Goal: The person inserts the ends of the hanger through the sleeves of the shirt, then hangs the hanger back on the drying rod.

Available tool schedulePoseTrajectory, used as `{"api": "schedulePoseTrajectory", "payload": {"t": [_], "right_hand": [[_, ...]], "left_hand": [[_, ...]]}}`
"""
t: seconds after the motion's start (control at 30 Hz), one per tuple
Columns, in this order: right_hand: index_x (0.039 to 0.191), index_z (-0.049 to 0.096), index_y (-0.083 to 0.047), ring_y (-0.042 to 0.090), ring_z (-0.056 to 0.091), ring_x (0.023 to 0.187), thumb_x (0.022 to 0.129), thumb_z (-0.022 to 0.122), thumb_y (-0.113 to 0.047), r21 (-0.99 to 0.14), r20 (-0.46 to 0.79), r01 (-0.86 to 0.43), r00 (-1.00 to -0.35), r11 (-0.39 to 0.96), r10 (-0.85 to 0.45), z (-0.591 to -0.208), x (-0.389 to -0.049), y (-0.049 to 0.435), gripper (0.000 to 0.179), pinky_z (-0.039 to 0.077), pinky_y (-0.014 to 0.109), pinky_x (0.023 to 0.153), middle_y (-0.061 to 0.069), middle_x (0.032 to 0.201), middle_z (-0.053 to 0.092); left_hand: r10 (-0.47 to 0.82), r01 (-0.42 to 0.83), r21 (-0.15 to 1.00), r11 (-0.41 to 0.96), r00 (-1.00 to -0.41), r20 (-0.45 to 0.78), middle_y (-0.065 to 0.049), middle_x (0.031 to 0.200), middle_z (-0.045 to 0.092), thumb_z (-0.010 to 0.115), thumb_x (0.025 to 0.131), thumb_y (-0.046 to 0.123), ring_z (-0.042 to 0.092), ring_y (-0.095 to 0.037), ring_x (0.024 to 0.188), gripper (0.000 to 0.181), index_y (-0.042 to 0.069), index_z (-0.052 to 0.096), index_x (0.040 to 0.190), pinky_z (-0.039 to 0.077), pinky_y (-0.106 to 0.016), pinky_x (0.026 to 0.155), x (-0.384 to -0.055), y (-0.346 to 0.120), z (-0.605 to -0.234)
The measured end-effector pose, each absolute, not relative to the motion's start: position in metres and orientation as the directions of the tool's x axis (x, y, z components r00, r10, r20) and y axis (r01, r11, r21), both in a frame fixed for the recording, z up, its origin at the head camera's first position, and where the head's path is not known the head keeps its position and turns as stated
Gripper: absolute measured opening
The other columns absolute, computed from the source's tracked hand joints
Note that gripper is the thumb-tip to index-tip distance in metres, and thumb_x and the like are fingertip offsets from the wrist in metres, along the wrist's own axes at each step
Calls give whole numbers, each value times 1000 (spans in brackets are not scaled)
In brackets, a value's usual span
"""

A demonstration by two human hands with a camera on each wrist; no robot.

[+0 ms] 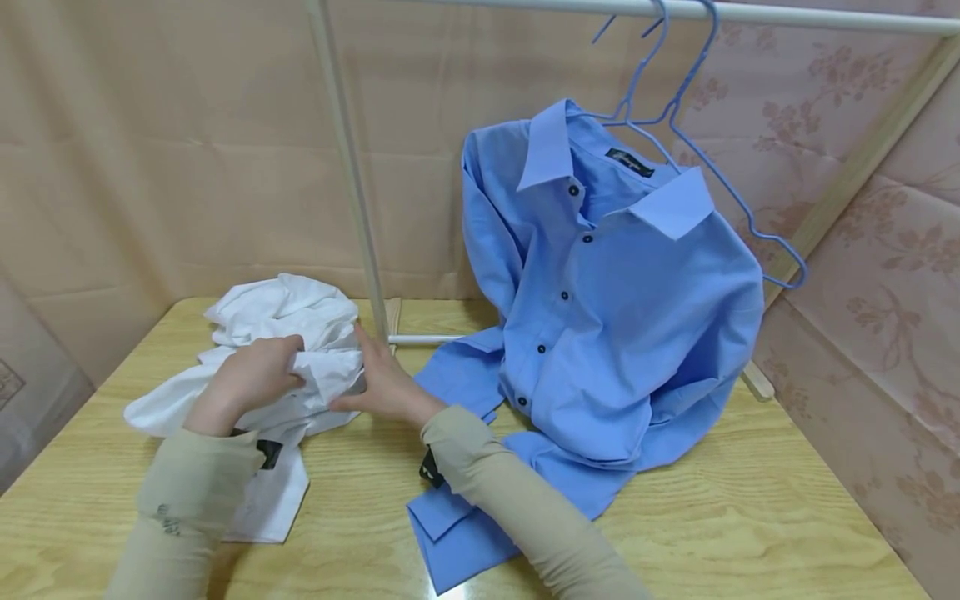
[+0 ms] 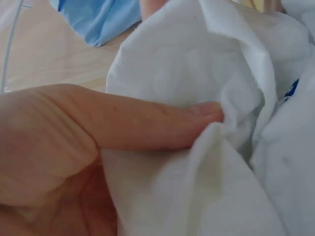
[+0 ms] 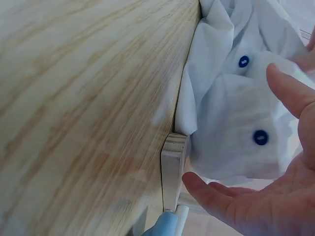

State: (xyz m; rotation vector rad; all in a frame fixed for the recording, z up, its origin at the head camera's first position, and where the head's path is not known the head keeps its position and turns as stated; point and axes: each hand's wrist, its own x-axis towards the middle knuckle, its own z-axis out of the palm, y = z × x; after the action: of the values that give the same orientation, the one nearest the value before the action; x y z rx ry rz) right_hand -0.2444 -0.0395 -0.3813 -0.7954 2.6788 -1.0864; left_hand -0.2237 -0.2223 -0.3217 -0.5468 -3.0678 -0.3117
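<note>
A crumpled white shirt lies in a heap on the left of the table, its dark label and a flap of collar toward the near side. My left hand grips a fold of it; in the left wrist view the thumb presses on the white cloth, while the fingers behind are hidden. At the heap's right side is my right hand, thumb and fingers spread. In the right wrist view the fingers of this hand stand apart beside cloth with dark blue buttons, gripping none of it.
A blue shirt hangs on a blue hanger from the rack's white rail, its lower part lying on the table. A second blue hanger is beside it. The rack's left post rises just behind my right hand.
</note>
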Motion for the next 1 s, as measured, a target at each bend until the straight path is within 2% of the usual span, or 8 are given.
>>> {"api": "schedulePoseTrajectory", "payload": {"t": [0.17,0.43,0.57,0.77,1.0], "right_hand": [[146,-6,-15,23,13,138,70,78,-34,-728,102,-393,-873,562,-478,-381,-244,-40,115,24,32,108,10,152,8],[145,-4,-16,22,22,135,69,79,-29,-759,213,-444,-861,477,-462,-375,-241,-41,113,29,29,105,11,150,11],[145,-1,-19,21,34,128,69,79,-30,-760,258,-463,-859,456,-443,-370,-237,-41,111,33,26,102,13,147,16],[144,1,-24,23,42,122,71,78,-27,-758,340,-498,-853,422,-396,-361,-230,-38,106,36,27,99,14,142,23],[141,10,-19,25,43,121,72,78,-19,-666,531,-632,-775,397,-342,-356,-225,-33,96,37,27,99,18,134,32]], "left_hand": [[348,369,210,906,-928,131,-9,74,61,66,72,5,54,-24,63,19,2,55,87,40,-40,55,-217,-219,-313],[323,391,233,890,-904,281,-20,89,61,65,74,3,58,-36,76,24,-3,55,95,44,-50,65,-205,-203,-301],[296,415,250,875,-867,401,-23,94,59,64,72,-1,57,-39,83,28,-5,56,98,43,-52,69,-198,-195,-297],[251,458,291,840,-803,540,-19,91,61,63,69,-6,57,-35,79,27,-3,58,96,43,-49,68,-190,-184,-292],[219,521,315,793,-727,650,-19,94,63,60,66,-12,59,-36,83,30,-3,60,94,44,-49,70,-181,-173,-289]]}}
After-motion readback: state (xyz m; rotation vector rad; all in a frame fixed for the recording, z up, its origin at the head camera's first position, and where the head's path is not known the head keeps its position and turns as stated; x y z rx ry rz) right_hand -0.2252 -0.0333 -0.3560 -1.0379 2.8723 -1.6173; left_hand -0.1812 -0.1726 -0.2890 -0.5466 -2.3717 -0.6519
